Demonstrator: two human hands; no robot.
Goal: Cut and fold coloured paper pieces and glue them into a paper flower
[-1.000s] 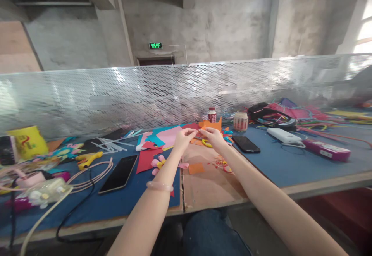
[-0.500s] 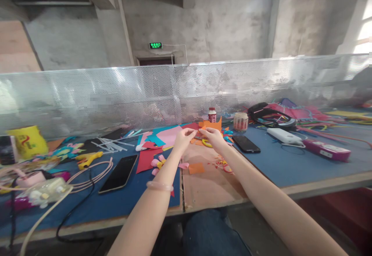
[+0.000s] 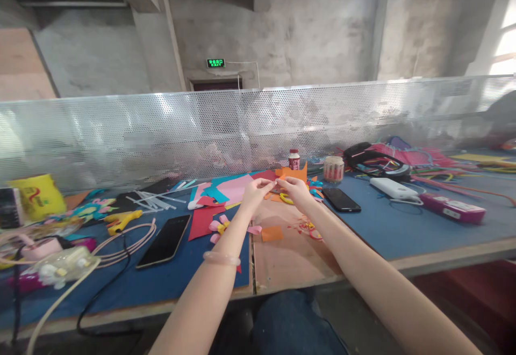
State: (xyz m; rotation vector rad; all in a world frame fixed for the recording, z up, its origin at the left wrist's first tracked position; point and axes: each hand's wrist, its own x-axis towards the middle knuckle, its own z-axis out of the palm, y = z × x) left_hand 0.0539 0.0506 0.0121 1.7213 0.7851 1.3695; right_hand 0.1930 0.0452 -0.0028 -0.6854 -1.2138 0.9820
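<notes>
My left hand [image 3: 257,193] and my right hand [image 3: 295,189] meet fingertip to fingertip over the middle of the table. Both are closed in a pinch; whatever lies between the fingers is too small and covered to name. Behind them stand torn-edged pieces of orange paper [image 3: 296,173], and a yellow loop [image 3: 286,199] lies just below my right hand. A flower of pink and yellow paper strips [image 3: 220,227] rests beside my left forearm, partly hidden by it. Between my forearms lies a small orange paper rectangle [image 3: 273,233], with red and yellow scraps [image 3: 309,228] near my right forearm.
Phones lie at the left [image 3: 164,241] and right [image 3: 342,200]. A yellow glue gun [image 3: 122,221], cables and white sticks [image 3: 155,201] are on the left. A small bottle [image 3: 294,159] and a jar [image 3: 333,169] stand before the perforated metal screen [image 3: 193,140].
My fingertips have drawn slightly closer together, covering the small gap between them. Everything else on the table stays where it was.
</notes>
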